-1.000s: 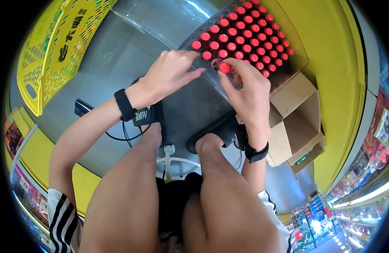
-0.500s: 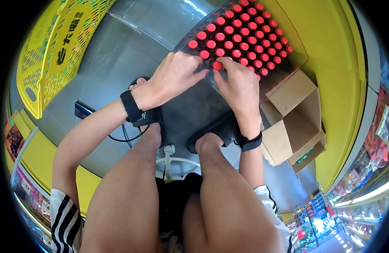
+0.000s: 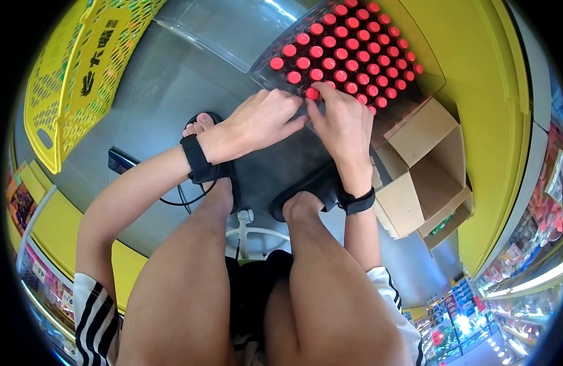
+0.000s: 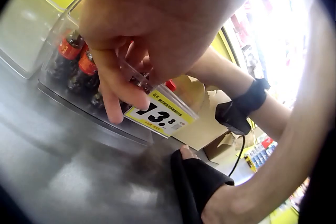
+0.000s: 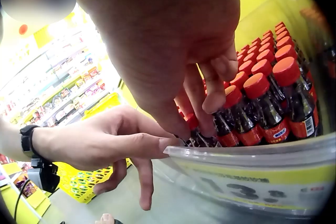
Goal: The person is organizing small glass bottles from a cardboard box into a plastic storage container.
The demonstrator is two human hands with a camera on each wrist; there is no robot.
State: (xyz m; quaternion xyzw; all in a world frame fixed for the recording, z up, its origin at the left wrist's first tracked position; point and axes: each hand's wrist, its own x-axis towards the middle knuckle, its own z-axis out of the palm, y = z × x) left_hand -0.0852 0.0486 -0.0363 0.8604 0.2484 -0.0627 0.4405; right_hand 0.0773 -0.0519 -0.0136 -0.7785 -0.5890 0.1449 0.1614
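Observation:
Rows of small dark bottles (image 5: 273,121) with red caps stand upright in a clear plastic bin (image 3: 260,76). My right hand (image 3: 342,125) pinches a red-capped bottle (image 3: 312,93) at the bin's near corner, thumb and fingers around its top. In the right wrist view those fingers partly hide the bottle. My left hand (image 3: 263,122) holds the bin's rim beside it, with some fingers hanging outside the wall in the left wrist view. A yellow-edged price tag (image 4: 157,113) is on the bin's front, right by those fingers.
An open cardboard box (image 3: 440,183) stands right of the bin, against a yellow shelf base (image 3: 495,122). A yellow basket (image 3: 74,91) is at far left. A phone-like black object (image 3: 119,160) lies on the grey floor by my sandalled feet. Stocked shelves line both sides.
My right hand has lowered the bottle into the bin's near corner, moving slightly left. My left hand has shifted right and down, staying at the rim.

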